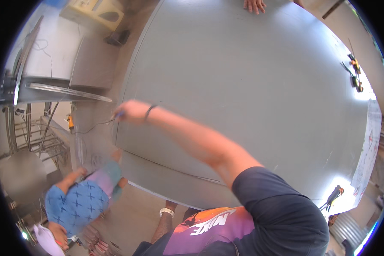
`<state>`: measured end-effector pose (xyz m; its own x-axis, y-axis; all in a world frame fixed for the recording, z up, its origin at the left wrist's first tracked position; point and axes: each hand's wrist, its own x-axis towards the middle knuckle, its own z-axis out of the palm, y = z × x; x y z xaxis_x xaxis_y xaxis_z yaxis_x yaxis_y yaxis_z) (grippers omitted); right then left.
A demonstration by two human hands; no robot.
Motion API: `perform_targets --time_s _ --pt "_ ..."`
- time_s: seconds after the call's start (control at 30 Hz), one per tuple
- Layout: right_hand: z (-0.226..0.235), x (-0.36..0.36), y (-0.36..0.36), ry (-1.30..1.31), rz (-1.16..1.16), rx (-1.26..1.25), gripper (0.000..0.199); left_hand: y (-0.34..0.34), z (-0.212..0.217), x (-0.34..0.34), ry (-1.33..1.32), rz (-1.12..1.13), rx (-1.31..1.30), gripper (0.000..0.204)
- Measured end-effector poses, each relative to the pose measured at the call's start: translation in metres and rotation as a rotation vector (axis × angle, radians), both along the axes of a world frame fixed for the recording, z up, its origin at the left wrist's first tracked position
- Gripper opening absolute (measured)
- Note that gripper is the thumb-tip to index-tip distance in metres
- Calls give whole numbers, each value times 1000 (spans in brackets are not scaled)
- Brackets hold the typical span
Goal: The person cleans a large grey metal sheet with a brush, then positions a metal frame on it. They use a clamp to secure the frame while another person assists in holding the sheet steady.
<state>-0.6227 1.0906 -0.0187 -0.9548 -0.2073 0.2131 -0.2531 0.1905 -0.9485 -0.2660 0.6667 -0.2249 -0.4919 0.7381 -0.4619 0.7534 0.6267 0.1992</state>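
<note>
Right fingers (pixel 129 107) curl around a blue object (pixel 120 114); left fingers hidden, cannot tell.

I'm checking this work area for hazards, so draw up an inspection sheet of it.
Surface: large, flat grey panel.
Job's things: small blue item at the right hand, blurred.
Clutter: black-and-yellow tools by the panel's right side.
Hands: right seems closed on the blue item at the panel's left edge; left hand mostly hidden, grip unclear.
Cables: thin dark cord near a yellow tool.
Surroundings: co-worker at lower left; another person's hand on the panel's far end.
</note>
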Motion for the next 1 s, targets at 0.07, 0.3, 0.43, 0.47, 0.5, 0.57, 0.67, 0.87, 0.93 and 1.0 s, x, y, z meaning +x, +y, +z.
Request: perform_targets --time_s 0.07,0.3,0.43,0.47,0.5,0.57,0.67,0.87,0.93,1.0 --pt "31 24 -9 126 -156 -126 28 1 7 3 -486 786 227 38" --pt "-34 147 384 260 -1358 462 23 -8 29 46 -887 1560 30 39" --pt "-49 355 659 -104 -1928 533 40 -33 -4 45 -1059 1385 41 33" --pt "-57 324 646 -216 -1845 577 40 -38 -1 61 -1087 1319 44 34" --pt "-54 280 616 -327 -1743 615 41 -43 4 83 -1109 1270 44 34" --pt "-47 221 566 -403 -1643 696 49 -55 -1 98 -914 985 23 33" --pt "-50 73 420 -215 -1227 616 35 -43 1 78 -792 818 1 33" --pt "24 -32 -13 87 57 37 24 0 22 -6 -784 1032 33 32" --pt "40 -9 -67 266 40 -73 23 17 30 -36 -842 1258 68 32" --pt "55 15 -41 353 -57 -199 23 19 28 -39 -865 1397 103 32"
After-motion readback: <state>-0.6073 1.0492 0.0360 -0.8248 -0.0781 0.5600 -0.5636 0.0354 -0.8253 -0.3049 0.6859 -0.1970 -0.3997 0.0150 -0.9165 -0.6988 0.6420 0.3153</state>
